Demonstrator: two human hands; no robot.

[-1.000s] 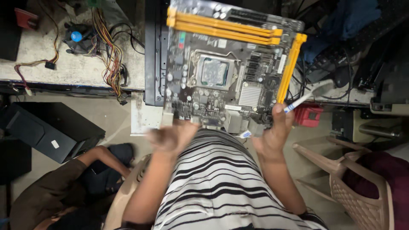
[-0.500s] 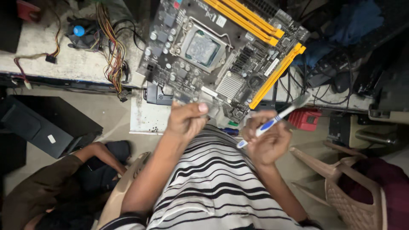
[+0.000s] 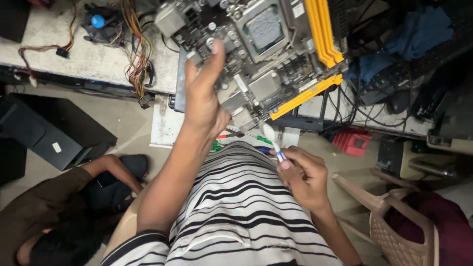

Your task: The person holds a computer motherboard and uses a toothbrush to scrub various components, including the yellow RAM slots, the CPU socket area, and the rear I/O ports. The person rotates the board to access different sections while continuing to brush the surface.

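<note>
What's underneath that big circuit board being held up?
Below the circuit board lie a white bench, black cables and screwdrivers. The left hand grips its lower edge; the right hand holds a toothbrush. The bench directly beneath stays hidden.

Light, worn workbench [image 3: 88,56] runs across the top; on it, at left, a black cooler fan w/ blue centre [image 3: 98,22], a bundle of coloured wires [image 3: 135,49] trailing over the front edge, and a red-black cable [image 3: 44,49]. Right part of the bench holds blue cloth [image 3: 414,34] and a tangle of black cables [image 3: 359,106]. Floor [image 3: 128,118] below carries a black box [image 3: 54,130], a white sheet [image 3: 165,125], a small red case [image 3: 352,140] and a beige plastic chair [image 3: 394,221].
</note>
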